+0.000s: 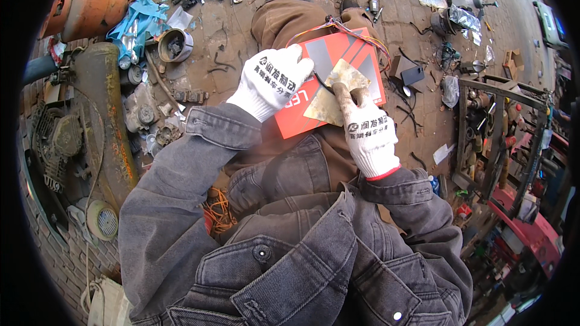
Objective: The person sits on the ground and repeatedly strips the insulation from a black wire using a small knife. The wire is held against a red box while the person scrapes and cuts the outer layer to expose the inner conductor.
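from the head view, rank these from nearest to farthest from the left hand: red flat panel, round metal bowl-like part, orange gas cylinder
1. Red flat panel: under the left hand, which rests on it, on the person's lap.
2. Round metal bowl-like part: on the brick ground, up and to the left.
3. Orange gas cylinder: far upper left, lying on its side.

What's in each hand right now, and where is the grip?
Left hand grips the red flat box at its left edge. Right hand holds the tarnished metal plate at its lower right edge, on the box.
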Tool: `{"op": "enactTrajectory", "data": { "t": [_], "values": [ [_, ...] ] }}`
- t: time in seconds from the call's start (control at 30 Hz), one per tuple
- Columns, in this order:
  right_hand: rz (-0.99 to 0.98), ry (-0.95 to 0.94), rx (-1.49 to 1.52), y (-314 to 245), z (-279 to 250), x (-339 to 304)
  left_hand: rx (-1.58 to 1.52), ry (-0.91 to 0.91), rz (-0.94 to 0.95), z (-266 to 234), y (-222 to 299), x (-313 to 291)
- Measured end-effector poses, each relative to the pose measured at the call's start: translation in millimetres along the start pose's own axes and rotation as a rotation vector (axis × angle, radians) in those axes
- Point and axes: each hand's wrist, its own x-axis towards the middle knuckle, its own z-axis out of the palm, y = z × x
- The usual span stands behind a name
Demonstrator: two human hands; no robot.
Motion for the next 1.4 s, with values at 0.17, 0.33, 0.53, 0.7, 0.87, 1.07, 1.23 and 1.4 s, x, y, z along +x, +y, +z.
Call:
{"op": "enactTrajectory", "data": {
  "t": [0.17, 0.33, 0.53, 0.7, 0.87, 1.07, 1.23, 1.4],
  "values": [
    [-0.03, 0.04, -0.002, 2, 2, -2, 0.043, -0.076, -0.011, 0, 1, -1],
    [-0.026, 0.02, -0.003, 5, 4, -4, 0.039, -0.046, 0.004, 3, -1, -2],
    [0.003, -0.006, -0.004, 6, 2, -6, 0.021, 0.002, 0.01, 6, -3, -2],
    [0.037, -0.031, 0.007, 7, -1, -11, 0.023, 0.016, 0.027, 5, -3, -2],
    [-0.018, -0.025, -0.061, 11, 0, -12, 0.014, -0.024, 0.013, 3, -1, -1],
    [-0.014, -0.054, -0.059, 13, -3, -17, 0.023, -0.016, 0.014, 2, -1, -1],
    [-0.027, -0.053, -0.063, 19, -2, -21, 0.022, -0.017, 0.012, 5, -3, -1],
    [-0.021, -0.019, -0.062, 24, 1, -24, 0.016, -0.014, 0.008, 5, -4, -2]
  ]
}}
